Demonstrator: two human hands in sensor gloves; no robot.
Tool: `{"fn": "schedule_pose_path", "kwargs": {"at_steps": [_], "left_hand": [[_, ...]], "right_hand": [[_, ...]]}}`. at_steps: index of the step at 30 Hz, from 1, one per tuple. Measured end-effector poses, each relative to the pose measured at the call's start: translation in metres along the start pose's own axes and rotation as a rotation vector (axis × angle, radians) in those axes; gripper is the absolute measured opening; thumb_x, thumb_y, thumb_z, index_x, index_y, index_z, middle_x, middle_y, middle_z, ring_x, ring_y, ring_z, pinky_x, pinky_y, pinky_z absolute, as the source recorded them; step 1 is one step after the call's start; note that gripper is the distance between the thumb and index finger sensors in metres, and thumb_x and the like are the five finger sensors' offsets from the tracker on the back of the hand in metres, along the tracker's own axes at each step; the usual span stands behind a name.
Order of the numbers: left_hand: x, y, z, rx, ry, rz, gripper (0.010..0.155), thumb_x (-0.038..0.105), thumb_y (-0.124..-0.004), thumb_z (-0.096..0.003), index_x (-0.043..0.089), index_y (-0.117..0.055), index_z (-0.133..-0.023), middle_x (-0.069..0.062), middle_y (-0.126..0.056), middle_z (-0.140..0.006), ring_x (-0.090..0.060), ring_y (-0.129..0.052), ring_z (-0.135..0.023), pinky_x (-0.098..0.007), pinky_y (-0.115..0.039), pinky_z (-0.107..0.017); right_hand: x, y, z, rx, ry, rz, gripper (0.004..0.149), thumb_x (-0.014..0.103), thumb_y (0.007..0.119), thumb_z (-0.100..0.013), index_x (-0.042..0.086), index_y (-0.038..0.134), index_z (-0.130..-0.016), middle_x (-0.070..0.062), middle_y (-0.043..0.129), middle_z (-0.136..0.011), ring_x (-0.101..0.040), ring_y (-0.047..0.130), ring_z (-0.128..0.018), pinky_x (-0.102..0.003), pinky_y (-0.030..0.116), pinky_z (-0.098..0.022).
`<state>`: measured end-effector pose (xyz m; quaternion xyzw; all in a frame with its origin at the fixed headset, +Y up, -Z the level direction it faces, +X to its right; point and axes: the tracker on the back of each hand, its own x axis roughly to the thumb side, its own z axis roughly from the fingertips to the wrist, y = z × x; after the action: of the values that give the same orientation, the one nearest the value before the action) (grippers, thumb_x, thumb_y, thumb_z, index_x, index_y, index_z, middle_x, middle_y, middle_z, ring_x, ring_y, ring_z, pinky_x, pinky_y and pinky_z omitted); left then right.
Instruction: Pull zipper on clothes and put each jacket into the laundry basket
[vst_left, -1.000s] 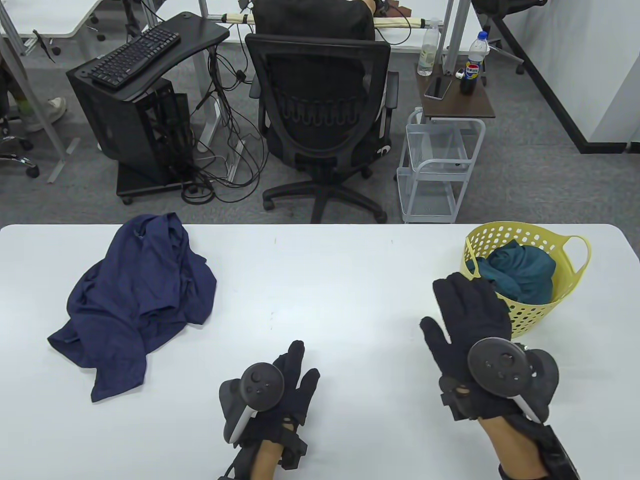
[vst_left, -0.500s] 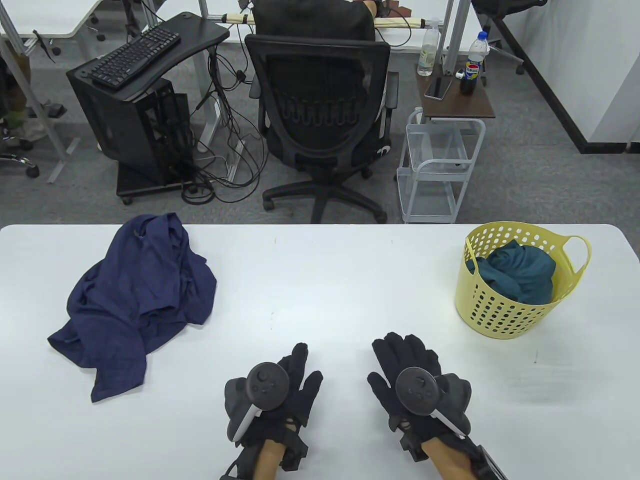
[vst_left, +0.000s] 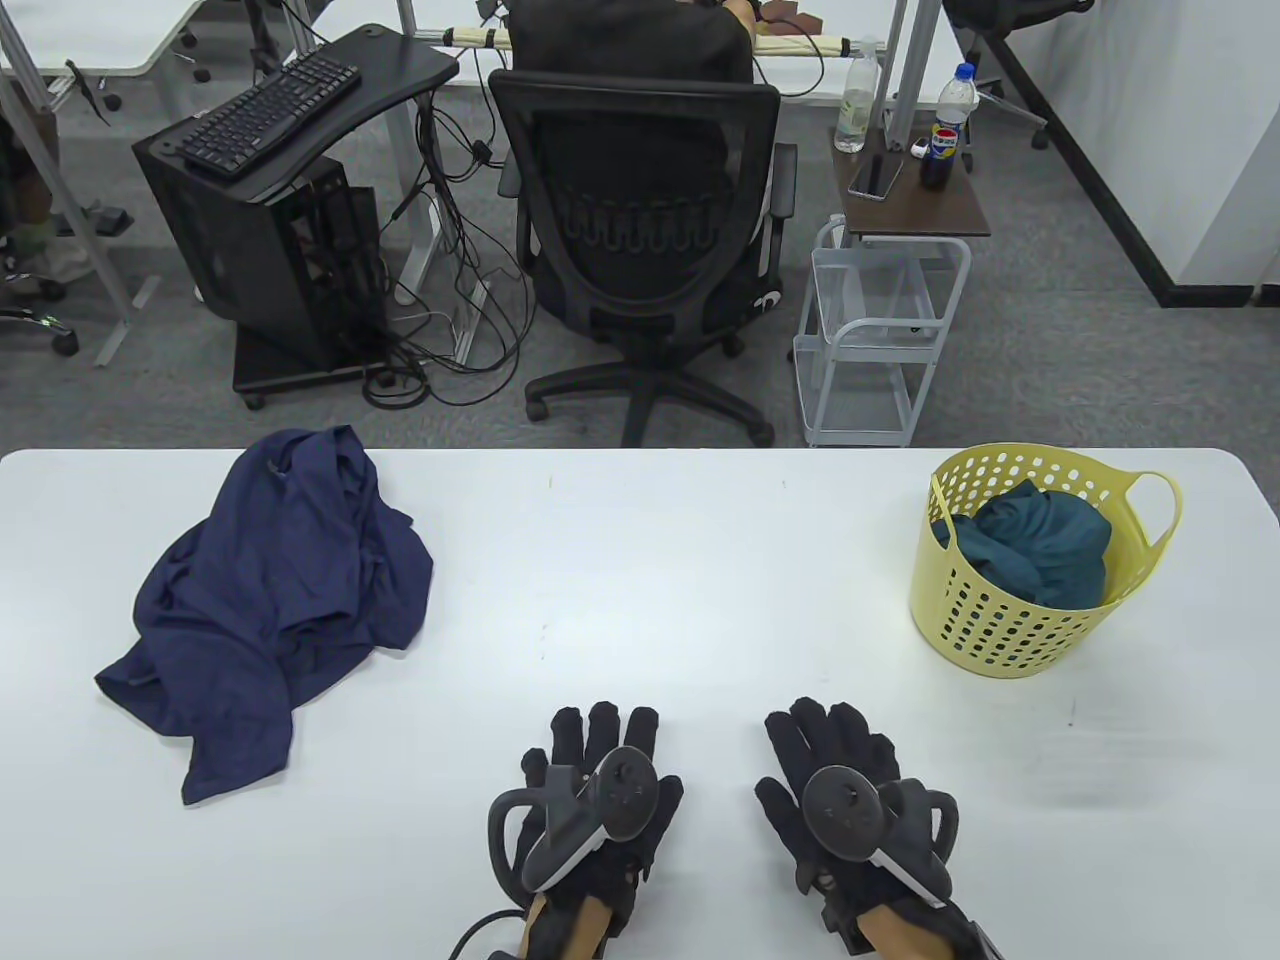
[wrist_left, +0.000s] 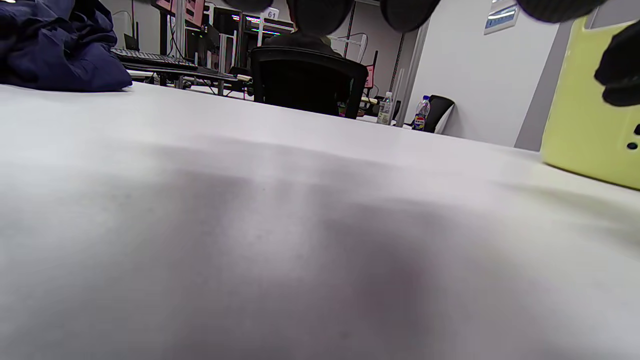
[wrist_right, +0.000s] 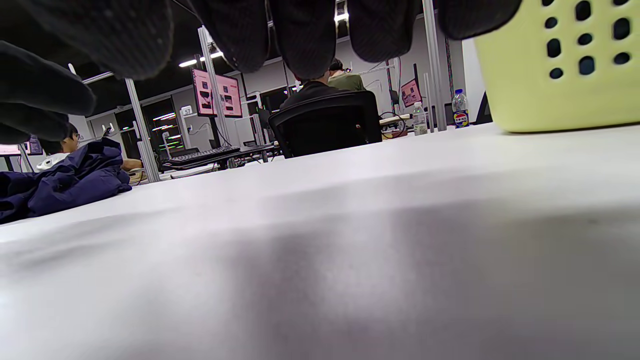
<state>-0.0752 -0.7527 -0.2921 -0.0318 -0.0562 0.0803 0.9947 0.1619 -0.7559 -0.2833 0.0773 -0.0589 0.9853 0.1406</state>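
Here, left to right across the white table (vst_left: 640, 560):

Navy jacket: the navy jacket (vst_left: 275, 600) lies crumpled in a loose heap at the table's left side, well apart from both hands; whether its zipper is done up cannot be told. In the left wrist view it shows as a dark blue mound at the top left corner (wrist_left: 55, 45), and in the right wrist view at the far left (wrist_right: 60, 182).

Left hand: the left hand (vst_left: 600, 790) lies palm down at the near edge, a little left of centre, fingers straight and slightly spread, holding nothing. A tracker (vst_left: 585, 810) is strapped across its back. In its wrist view only the dark fingertips (wrist_left: 320, 12) hang in along the top edge above bare tabletop.

Right hand: the right hand (vst_left: 840, 790) lies just beside the left one, palm down, fingers relaxed and holding nothing, its own tracker on the back. Its fingertips (wrist_right: 305, 35) hang in a row across the top of the right wrist view.

Laundry basket: the yellow perforated laundry basket (vst_left: 985, 620) stands upright near the table's right end, well apart from the hands.

Teal jacket: a teal jacket (vst_left: 1040, 545) sits bundled inside the basket, filling it nearly to the rim.

Beyond the table: a black office chair (vst_left: 640, 230) with a person seated in it.
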Motion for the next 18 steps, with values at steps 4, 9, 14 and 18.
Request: {"fn": "schedule_pose_path", "kwargs": {"at_steps": [4, 9, 14, 18], "left_hand": [[0.002, -0.004, -0.001, -0.014, 0.007, -0.029, 0.076, 0.069, -0.061, -0.0398, 0.043, -0.040, -0.107, 0.000, -0.027, -0.120, -0.040, -0.022, -0.107, -0.074, -0.029, -0.065], [-0.002, -0.006, -0.002, -0.040, 0.023, -0.006, 0.075, 0.069, -0.061, -0.0399, 0.042, -0.043, -0.107, 0.000, -0.029, -0.120, -0.040, -0.023, -0.107, -0.074, -0.029, -0.066], [-0.015, 0.003, -0.005, -0.017, 0.054, 0.008, 0.074, 0.069, -0.061, -0.0399, 0.042, -0.045, -0.107, 0.000, -0.033, -0.120, -0.040, -0.030, -0.108, -0.072, -0.036, -0.067], [-0.037, 0.022, -0.016, 0.037, 0.165, 0.013, 0.073, 0.069, -0.061, -0.0401, 0.044, -0.045, -0.107, 0.001, -0.037, -0.120, -0.039, -0.038, -0.109, -0.069, -0.043, -0.069]], "right_hand": [[0.001, 0.001, 0.001, 0.005, -0.004, 0.001, 0.065, 0.055, 0.074, -0.051, 0.030, 0.056, -0.109, -0.004, 0.054, -0.120, -0.047, 0.052, -0.106, -0.070, 0.049, -0.070], [0.003, 0.001, 0.001, 0.016, -0.006, 0.000, 0.065, 0.055, 0.073, -0.052, 0.030, 0.056, -0.109, -0.004, 0.054, -0.120, -0.047, 0.052, -0.106, -0.070, 0.049, -0.070], [0.004, 0.000, 0.002, 0.010, -0.013, -0.002, 0.065, 0.055, 0.073, -0.051, 0.029, 0.056, -0.109, -0.004, 0.054, -0.120, -0.047, 0.052, -0.106, -0.070, 0.050, -0.070], [0.005, -0.004, 0.003, 0.002, -0.014, -0.024, 0.065, 0.055, 0.073, -0.052, 0.030, 0.057, -0.109, -0.004, 0.054, -0.120, -0.047, 0.052, -0.106, -0.070, 0.049, -0.070]]}}
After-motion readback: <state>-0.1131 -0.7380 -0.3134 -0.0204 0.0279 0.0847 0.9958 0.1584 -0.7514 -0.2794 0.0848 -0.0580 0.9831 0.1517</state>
